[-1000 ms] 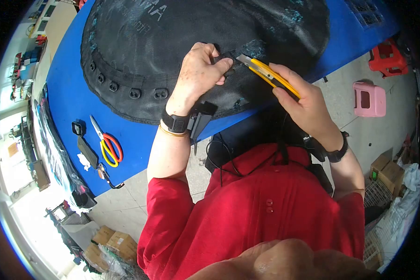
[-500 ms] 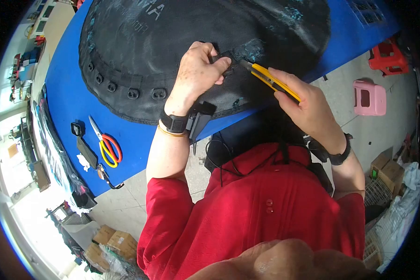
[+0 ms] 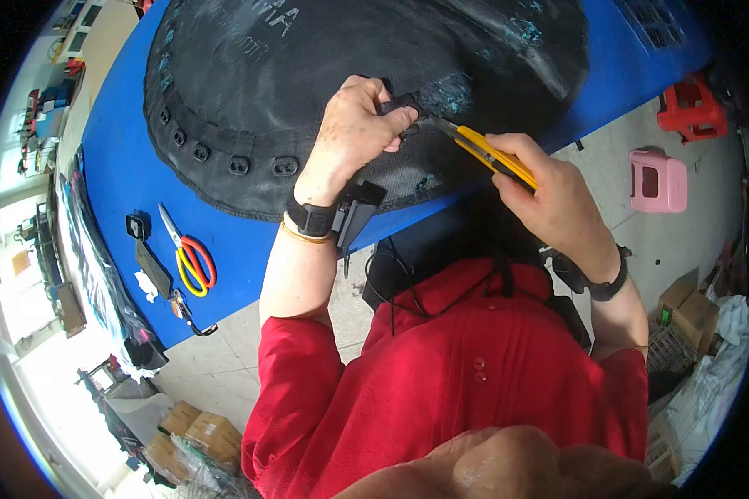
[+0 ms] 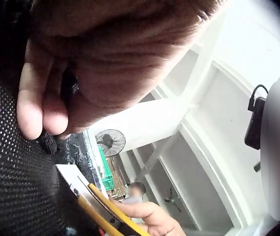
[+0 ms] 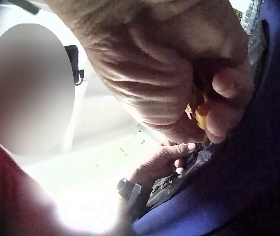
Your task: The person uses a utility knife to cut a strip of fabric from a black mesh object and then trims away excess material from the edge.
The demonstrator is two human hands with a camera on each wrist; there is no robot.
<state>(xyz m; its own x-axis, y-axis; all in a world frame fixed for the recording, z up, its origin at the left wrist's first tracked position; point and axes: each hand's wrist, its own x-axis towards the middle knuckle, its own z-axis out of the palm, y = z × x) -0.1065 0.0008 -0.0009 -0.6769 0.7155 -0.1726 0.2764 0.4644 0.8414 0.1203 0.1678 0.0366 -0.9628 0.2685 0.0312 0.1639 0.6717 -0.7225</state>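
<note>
My left hand (image 3: 356, 126) pinches a small black strap piece (image 3: 401, 105) on the round black mesh sheet (image 3: 324, 75). In the left wrist view its fingertips press around a dark woven bit (image 4: 49, 143) above the mesh. My right hand (image 3: 558, 193) grips a yellow utility knife (image 3: 498, 156), its blade extended and pointing at the pinched piece, a little to the right of my left fingers. The blade (image 4: 71, 173) shows close to the mesh in the left wrist view. Curled right fingers mostly cover the knife (image 5: 201, 118) in the right wrist view.
On the blue table (image 3: 233, 291), left of my left forearm, lie scissors (image 3: 193, 259) with red and yellow handles and a dark tool (image 3: 153, 268). Black oval fittings (image 3: 240, 165) line the sheet's edge. Red (image 3: 692, 108) and pink (image 3: 659, 181) stools stand on the floor at right.
My right hand has drawn the knife back slightly, down and to the right, away from the pinched piece. My left hand holds its place; the sheet shifts only slightly.
</note>
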